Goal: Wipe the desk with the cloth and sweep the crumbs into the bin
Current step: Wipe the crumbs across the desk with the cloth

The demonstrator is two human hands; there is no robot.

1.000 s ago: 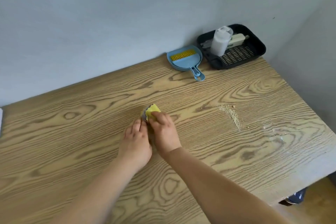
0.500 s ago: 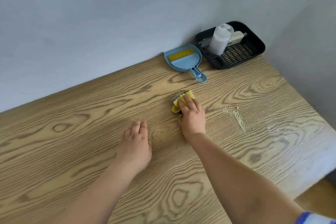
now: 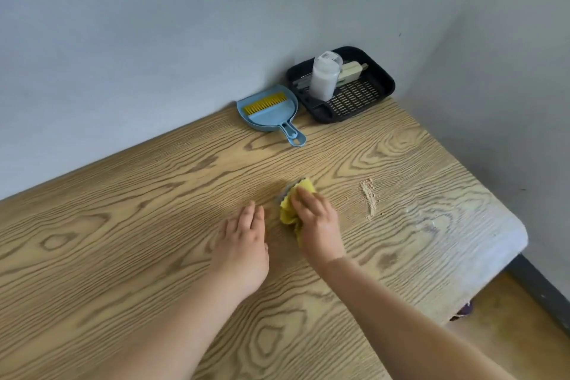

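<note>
there, a black slotted tray (image 3: pixel 382 88) was set at the tabletop (image 3: pixel 123 225) corner, with a white bottle (image 3: pixel 324 77) stood in it, its label unreadable. the yellow cloth (image 3: pixel 290 210) was pressed flat under the right hand (image 3: pixel 317 225); the left hand (image 3: pixel 243 244) was laid flat, grip wide. crumbs (image 3: pixel 370 197) were scattered just right.
</note>
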